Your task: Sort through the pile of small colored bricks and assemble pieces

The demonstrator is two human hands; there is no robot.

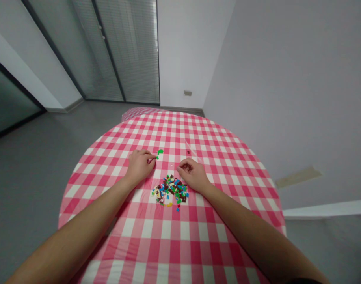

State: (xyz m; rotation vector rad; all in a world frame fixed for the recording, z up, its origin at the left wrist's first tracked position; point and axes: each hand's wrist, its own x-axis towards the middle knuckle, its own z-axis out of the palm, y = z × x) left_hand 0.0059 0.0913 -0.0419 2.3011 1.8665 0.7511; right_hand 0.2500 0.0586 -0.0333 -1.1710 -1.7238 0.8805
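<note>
My left hand (140, 165) is over the left middle of the table, its thumb and fingertips pinched at a small green brick (157, 157). Just beyond those fingertips lie more green pieces (160, 151). My right hand (194, 173) is closed, fingers curled and thumb against them; what they hold, if anything, cannot be made out. It rests at the upper right edge of a pile of small toy bricks (171, 190), mixed green, blue, brown, yellow and white. Past my right hand sits a tiny dark brown piece (188, 152).
A red-and-white checked cloth (157, 244) covers the round table. A few loose blue and red bricks (178, 210) lie at the near side of the pile. A grey wall (287, 98) runs along the right, and glass doors (124, 51) stand beyond the table.
</note>
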